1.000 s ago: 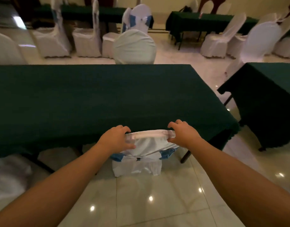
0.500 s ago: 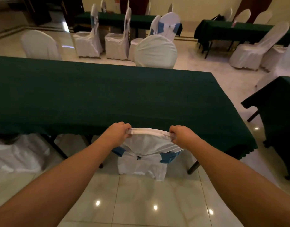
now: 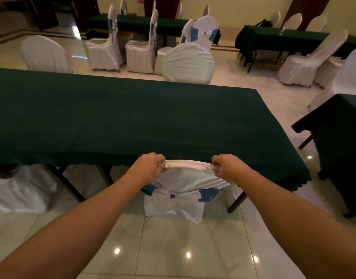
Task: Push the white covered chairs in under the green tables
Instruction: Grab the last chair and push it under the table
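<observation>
Left hand [image 3: 148,168] and right hand [image 3: 228,168] each clenched round top rail of white covered chair [image 3: 183,186], at 9 and 3 o'clock ends, likely for straight, even push. Chair at 6 o'clock edge of green desk [image 3: 122,117], backrest touching tablecloth hem, seat apparently tucked under.
</observation>
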A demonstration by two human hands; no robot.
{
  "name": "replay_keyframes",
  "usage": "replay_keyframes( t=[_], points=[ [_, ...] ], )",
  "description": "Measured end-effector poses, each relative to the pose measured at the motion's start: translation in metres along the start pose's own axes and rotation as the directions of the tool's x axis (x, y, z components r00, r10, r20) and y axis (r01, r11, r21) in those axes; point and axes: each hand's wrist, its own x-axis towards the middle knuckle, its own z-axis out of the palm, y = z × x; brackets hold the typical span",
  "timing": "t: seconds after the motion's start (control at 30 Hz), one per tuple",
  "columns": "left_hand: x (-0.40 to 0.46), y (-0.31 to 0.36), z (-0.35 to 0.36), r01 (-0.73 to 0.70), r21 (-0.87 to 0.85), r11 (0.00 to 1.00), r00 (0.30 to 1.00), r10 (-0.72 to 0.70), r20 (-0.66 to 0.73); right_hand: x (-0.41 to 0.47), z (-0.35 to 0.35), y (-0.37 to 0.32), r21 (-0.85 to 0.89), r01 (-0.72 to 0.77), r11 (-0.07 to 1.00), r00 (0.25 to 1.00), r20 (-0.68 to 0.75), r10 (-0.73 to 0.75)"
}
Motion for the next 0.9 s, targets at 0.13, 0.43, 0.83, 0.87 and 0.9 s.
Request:
replay_keyframes(
  t=[0.13, 0.43, 0.83, 0.87, 0.9],
  points=[
    [-0.002, 0.006, 0.000, 0.007, -0.014, 1.000, 1.000, -0.007, -0.006, -0.005, 0.001, 0.002, 0.011, -0.005, 1.000, 1.000, -0.005, 0.005],
    [-0.005, 0.020, 0.006, -0.008, -0.031, 0.999, 1.000, 0.008, -0.005, -0.017, -0.001, 0.015, 0.008, -0.004, 1.000, 1.000, -0.004, 0.004],
    [0.009, 0.051, 0.007, -0.044, 0.044, 0.998, 0.999, 0.043, 0.023, -0.018, -0.014, 0.037, 0.007, -0.047, 0.999, 0.999, 0.005, 0.047],
    [0.011, 0.053, 0.008, -0.041, 0.037, 0.998, 0.999, 0.040, 0.021, -0.018, -0.016, 0.039, 0.009, -0.050, 0.999, 0.999, 0.004, 0.050],
    [0.012, 0.056, 0.009, -0.038, 0.033, 0.999, 0.999, 0.037, 0.020, -0.017, -0.016, 0.041, 0.010, -0.052, 0.999, 0.999, 0.001, 0.052]
  ],
)
